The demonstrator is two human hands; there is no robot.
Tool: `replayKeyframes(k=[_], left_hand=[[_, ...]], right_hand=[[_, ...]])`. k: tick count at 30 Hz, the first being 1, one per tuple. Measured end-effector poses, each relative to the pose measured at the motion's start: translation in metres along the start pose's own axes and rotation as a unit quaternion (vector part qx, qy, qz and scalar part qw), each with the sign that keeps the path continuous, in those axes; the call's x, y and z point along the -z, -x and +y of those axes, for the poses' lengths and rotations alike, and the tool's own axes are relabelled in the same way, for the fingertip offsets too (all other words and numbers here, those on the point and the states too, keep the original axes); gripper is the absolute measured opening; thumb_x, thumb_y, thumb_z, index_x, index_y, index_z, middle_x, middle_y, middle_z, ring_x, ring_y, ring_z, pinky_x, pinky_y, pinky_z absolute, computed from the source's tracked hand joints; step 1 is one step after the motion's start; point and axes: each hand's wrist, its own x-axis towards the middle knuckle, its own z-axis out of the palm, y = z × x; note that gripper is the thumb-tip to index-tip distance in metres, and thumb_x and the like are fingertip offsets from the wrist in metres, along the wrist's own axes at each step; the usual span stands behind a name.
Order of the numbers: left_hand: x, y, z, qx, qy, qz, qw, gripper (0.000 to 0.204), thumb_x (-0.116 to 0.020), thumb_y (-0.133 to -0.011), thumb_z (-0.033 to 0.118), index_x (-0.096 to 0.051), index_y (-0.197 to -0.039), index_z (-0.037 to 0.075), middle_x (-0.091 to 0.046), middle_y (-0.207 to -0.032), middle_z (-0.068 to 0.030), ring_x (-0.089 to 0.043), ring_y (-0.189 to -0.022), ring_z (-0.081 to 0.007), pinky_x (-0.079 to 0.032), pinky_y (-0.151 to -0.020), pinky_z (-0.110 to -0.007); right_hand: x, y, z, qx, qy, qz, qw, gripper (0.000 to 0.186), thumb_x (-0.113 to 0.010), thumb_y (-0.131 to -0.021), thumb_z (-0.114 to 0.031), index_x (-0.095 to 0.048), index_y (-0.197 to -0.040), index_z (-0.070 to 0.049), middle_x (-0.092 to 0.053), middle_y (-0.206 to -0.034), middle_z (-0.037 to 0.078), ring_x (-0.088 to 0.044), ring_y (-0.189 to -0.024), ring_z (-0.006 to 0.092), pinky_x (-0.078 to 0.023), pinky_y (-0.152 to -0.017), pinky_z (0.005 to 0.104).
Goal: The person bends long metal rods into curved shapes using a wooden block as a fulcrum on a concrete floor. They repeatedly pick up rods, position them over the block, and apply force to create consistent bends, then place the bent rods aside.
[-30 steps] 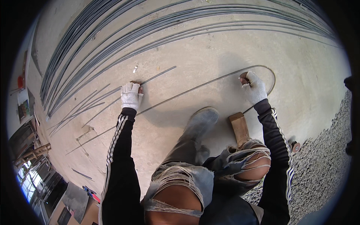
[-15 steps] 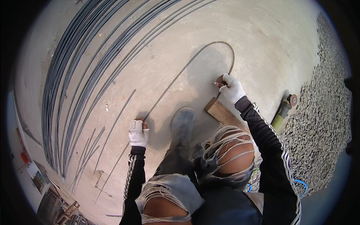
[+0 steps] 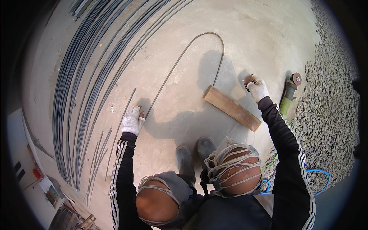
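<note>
A thin steel rod (image 3: pixel 174 68), bent into a hook, rises from my left hand (image 3: pixel 133 120), curves over at the top and comes down to the near-left end of a wooden block (image 3: pixel 232 108). My left hand, in a white fingerless glove, is closed around the rod's long straight leg. To the right of the block, apart from the rod, is my gloved right hand (image 3: pixel 256 87). Its fingers are curled; whether something small sits in them I cannot make out. Under my left forearm the lower part of the rod is hidden.
A bundle of long steel rods (image 3: pixel 73 103) lies along the left, with several short pieces (image 3: pixel 99 161) nearer me. At right are an angle grinder (image 3: pixel 290 92), a gravel bed (image 3: pixel 324 111) and a blue hose (image 3: pixel 324 174). My boots (image 3: pixel 184 158) stand below the block.
My right hand has let go of the bent end of the rod and moved right. My left hand has shifted slightly up and left, still on the rod. My left foot has drawn back.
</note>
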Motion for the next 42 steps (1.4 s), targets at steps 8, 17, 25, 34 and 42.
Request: replayKeyframes(k=[8,17,25,34,42], left_hand=[[-0.063,-0.061,0.022,-0.076,-0.042,0.033,0.996,0.038,-0.068,-0.095,0.029,-0.065,-0.117,-0.001,-0.066,-0.11,-0.0224,-0.063,-0.106,-0.0419,-0.05,-0.092,-0.049],[-0.071,-0.059,0.029,-0.074,-0.125,0.069,0.987,0.026,-0.062,-0.096,0.024,-0.065,-0.108,0.001,-0.065,-0.106,-0.0203,-0.063,-0.101,-0.0405,-0.051,-0.087,-0.05],[-0.072,-0.058,0.036,-0.049,-0.1,0.059,0.992,0.023,-0.063,-0.096,0.026,-0.063,-0.103,0.004,-0.064,-0.105,-0.0207,-0.063,-0.101,-0.0418,-0.052,-0.085,-0.052],[-0.081,-0.058,0.033,-0.028,-0.131,0.057,0.989,0.027,-0.063,-0.097,0.025,-0.065,-0.112,0.003,-0.066,-0.11,-0.0203,-0.064,-0.103,-0.0414,-0.052,-0.086,-0.05],[-0.089,-0.057,0.048,0.011,-0.136,0.082,0.987,0.023,-0.062,-0.096,0.017,-0.064,-0.115,0.004,-0.064,-0.108,-0.0212,-0.063,-0.104,-0.0424,-0.053,-0.086,-0.051]], right_hand=[[0.02,0.084,0.034,-0.037,-0.03,0.094,0.994,0.009,-0.063,-0.089,-0.001,-0.069,-0.096,-0.002,-0.064,-0.08,-0.001,-0.057,-0.075,0.0079,-0.049,-0.069,0.0267],[0.036,0.277,0.068,-0.096,0.075,0.205,0.971,0.006,-0.067,-0.09,-0.004,-0.067,-0.096,-0.003,-0.068,-0.082,0.01,-0.064,-0.079,0.0161,-0.053,-0.076,0.0327],[0.09,0.36,0.113,-0.144,0.109,0.27,0.946,0.008,-0.069,-0.09,-0.008,-0.067,-0.097,-0.004,-0.069,-0.083,0.01,-0.068,-0.08,0.021,-0.053,-0.075,0.0348],[0.102,0.285,0.232,-0.207,0.147,0.213,0.943,0.013,-0.071,-0.086,-0.016,-0.07,-0.095,-0.007,-0.073,-0.087,0.016,-0.072,-0.087,0.0293,-0.054,-0.078,0.0393],[0.105,0.265,0.225,-0.106,0.345,0.164,0.918,0.02,-0.073,-0.087,-0.017,-0.066,-0.105,-0.009,-0.068,-0.093,0.017,-0.067,-0.087,0.0387,-0.054,-0.076,0.0474]])
